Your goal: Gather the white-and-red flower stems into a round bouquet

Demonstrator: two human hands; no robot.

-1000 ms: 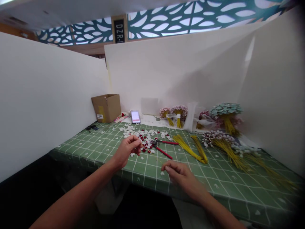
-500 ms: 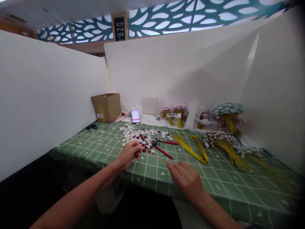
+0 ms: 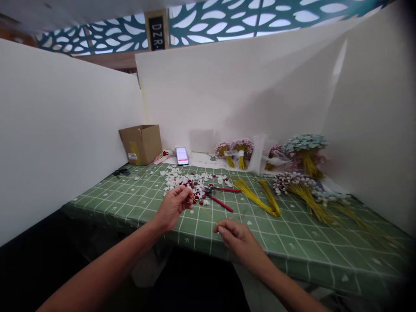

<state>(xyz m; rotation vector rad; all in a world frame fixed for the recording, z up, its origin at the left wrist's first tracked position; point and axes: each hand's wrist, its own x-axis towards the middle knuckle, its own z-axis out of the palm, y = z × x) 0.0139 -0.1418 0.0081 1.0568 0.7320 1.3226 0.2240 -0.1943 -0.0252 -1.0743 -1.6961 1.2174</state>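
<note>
A thin yellow stem (image 3: 204, 211) is pinched at its far end by the left hand (image 3: 172, 207), beside the scattered petals (image 3: 191, 181), and at its near end by the right hand (image 3: 234, 236), above the green table (image 3: 292, 242).

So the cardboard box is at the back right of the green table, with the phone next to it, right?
Not quite. The head view shows the cardboard box at the back left of the green table, not the back right. The phone does lie next to it.
</note>
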